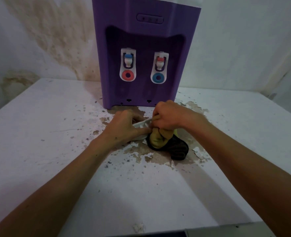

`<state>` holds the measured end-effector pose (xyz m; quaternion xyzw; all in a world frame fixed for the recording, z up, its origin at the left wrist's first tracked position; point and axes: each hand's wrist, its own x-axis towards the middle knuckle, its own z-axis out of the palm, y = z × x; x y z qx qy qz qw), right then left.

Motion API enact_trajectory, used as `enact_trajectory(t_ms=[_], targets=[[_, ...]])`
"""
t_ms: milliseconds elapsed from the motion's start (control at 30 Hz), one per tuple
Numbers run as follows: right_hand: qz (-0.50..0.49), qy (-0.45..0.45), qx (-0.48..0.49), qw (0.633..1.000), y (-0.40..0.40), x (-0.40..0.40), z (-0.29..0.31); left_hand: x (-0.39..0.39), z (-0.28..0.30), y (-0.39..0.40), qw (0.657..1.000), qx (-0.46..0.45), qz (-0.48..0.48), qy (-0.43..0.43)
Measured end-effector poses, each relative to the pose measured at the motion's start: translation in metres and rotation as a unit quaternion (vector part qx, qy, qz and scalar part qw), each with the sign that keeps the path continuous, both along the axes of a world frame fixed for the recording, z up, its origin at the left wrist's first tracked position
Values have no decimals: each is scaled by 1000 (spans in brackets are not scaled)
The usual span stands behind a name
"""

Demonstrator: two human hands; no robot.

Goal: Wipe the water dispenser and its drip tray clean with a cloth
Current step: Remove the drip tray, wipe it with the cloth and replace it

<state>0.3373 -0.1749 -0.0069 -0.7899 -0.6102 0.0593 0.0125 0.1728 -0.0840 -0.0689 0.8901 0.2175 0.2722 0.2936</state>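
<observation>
A purple water dispenser [144, 53] stands at the back of a white table, with two white taps on its front. Its white drip tray [140, 124] lies detached on the table in front of it, mostly hidden under my hands. My left hand [126, 127] grips the tray's left part. My right hand [168, 117] is closed on a bunched yellow and black cloth [165, 142] and presses it against the tray's right end. The loose end of the cloth trails onto the table.
The white table [47, 142] has peeling paint and brown bare patches [158, 158] around the tray. A stained wall [52, 35] stands behind the dispenser. The table's front edge [175, 230] runs near the bottom of the view.
</observation>
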Motion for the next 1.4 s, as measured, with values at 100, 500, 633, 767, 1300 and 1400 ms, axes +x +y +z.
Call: enact_trajectory(t_ms=[100, 500, 633, 767, 1300, 1400], targets=[[5, 36, 11, 999, 0, 2, 5, 2, -2, -3, 1000, 11, 15, -2], [2, 16, 128, 992, 8, -8, -19, 6, -7, -4, 999, 30, 25, -30], [40, 10, 78, 996, -7, 2, -1, 5, -10, -3, 999, 23, 38, -23], [37, 17, 53, 998, -3, 1, 4, 5, -7, -3, 999, 23, 28, -18], [61, -3, 75, 995, -18, 1, 5, 4, -6, -5, 999, 14, 29, -6], [39, 19, 90, 995, -28, 9, 19, 3, -6, -2, 999, 20, 38, 1]])
